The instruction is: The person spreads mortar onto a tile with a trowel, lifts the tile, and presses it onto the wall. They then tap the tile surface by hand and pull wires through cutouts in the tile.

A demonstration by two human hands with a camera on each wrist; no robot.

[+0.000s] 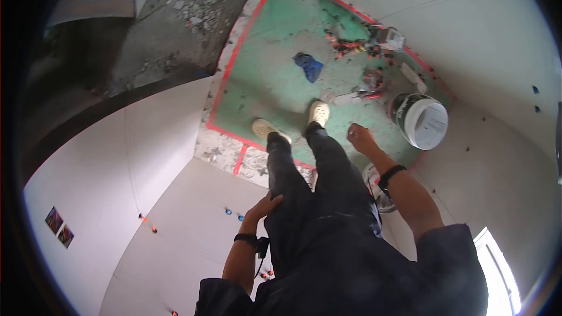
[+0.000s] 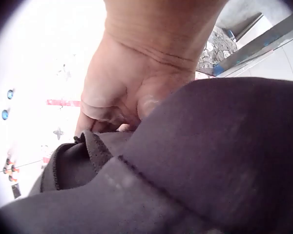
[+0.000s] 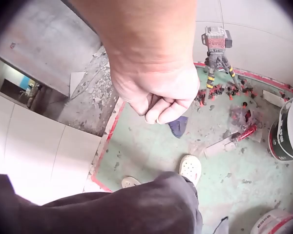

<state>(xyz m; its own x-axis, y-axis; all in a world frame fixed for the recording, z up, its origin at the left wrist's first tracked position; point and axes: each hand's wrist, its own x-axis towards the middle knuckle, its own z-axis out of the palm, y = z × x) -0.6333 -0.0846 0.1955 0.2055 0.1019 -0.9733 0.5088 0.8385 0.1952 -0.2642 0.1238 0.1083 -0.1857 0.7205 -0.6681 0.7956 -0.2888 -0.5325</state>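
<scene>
My left hand (image 1: 264, 206) lies against the side of the dark trousers (image 1: 291, 184) at thigh height. In the left wrist view its fingers go down behind folds of the cloth, and I cannot tell whether they grip it. My right hand (image 1: 362, 138) hangs in the air over the green floor, in front of the right leg. The right wrist view shows its fingers (image 3: 168, 109) curled in towards the palm, with nothing visible in them. Beneath, a blue cloth (image 1: 308, 67) lies on the floor beyond the light clogs (image 1: 319, 113).
To the right stands a white-rimmed bucket (image 1: 430, 124); another bucket (image 3: 276, 223) is nearer the legs. A trowel with a red handle (image 3: 246, 132) lies by a clear plastic bag (image 3: 241, 117). A tripod-mounted device (image 3: 216, 41) stands among scattered clips. Rubble (image 1: 208, 3) covers ground past the red-taped edge.
</scene>
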